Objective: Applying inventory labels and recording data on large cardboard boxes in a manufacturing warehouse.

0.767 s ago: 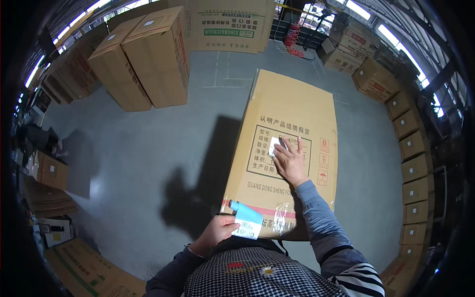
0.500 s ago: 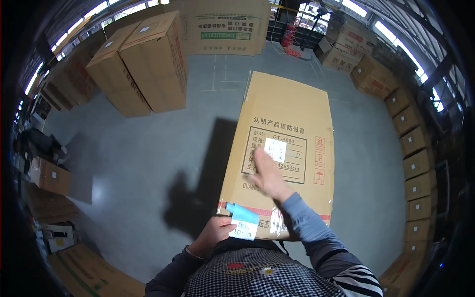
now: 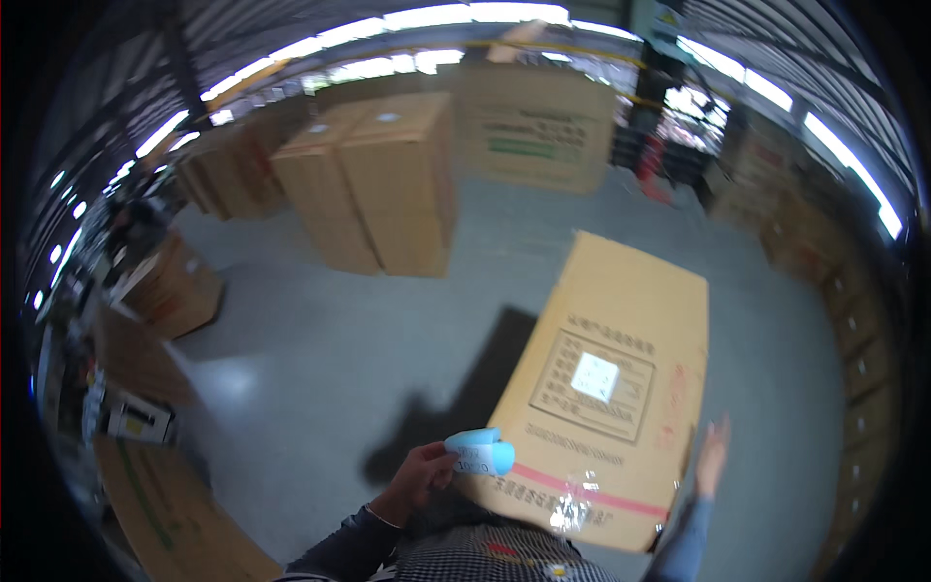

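Right in front of me stands a tall brown cardboard carton (image 3: 621, 276) with dark print and a red stripe. A white label (image 3: 595, 376) is stuck inside its printed frame. Pinched in my left hand (image 3: 419, 477) is a curled light-blue strip of labels (image 3: 480, 452) with a white label on it, at the carton's near left corner. My right hand (image 3: 714, 456) is off the carton's right side, fingers stretched out and somewhat blurred, with nothing in it. Shiny clear tape (image 3: 577, 500) lies over the carton's near end.
Two tall cartons (image 3: 402, 184) stand on the grey floor ahead to the left. Large flat cardboard (image 3: 533, 131) leans behind them. A row of boxes (image 3: 858, 378) lines the right side. To the left are another carton (image 3: 173, 291) and a flat cardboard sheet (image 3: 175, 514).
My right hand has left the white label and moved right, past the carton's edge. The view has tilted up and turned left. My left hand still holds the label strip.
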Demonstrator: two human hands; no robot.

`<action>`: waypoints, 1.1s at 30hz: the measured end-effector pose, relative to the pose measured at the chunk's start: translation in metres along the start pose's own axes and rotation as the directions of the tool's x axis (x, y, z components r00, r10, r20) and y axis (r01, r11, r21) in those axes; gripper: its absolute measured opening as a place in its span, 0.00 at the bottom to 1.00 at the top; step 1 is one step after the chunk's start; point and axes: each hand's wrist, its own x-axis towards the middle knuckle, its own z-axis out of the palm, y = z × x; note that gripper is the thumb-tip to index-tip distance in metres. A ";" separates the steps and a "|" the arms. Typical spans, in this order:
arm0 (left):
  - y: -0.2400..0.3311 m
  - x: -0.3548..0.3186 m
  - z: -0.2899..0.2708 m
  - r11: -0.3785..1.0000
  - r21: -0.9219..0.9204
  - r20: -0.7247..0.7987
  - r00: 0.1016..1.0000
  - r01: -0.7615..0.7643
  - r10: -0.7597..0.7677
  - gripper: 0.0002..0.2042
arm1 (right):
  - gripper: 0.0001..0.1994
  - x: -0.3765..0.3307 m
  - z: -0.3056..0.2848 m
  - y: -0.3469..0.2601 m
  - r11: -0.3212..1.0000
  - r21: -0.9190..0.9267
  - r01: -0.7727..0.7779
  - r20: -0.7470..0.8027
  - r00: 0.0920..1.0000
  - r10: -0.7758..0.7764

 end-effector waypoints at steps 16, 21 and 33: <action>0.067 0.184 -0.035 0.759 0.528 0.305 0.919 -0.381 0.249 0.07 | 0.36 -0.098 0.104 0.118 0.654 -0.028 -0.756 0.513 0.550 0.659; 0.131 0.301 -0.067 0.934 0.288 0.206 0.966 -0.212 0.155 0.06 | 0.37 0.003 0.217 0.050 0.659 0.118 -0.743 0.610 0.578 0.543; 0.352 0.455 -0.121 0.783 -0.042 -0.301 0.756 -0.620 0.582 0.10 | 0.33 0.301 0.595 -0.162 0.567 0.346 -0.747 0.856 0.499 0.135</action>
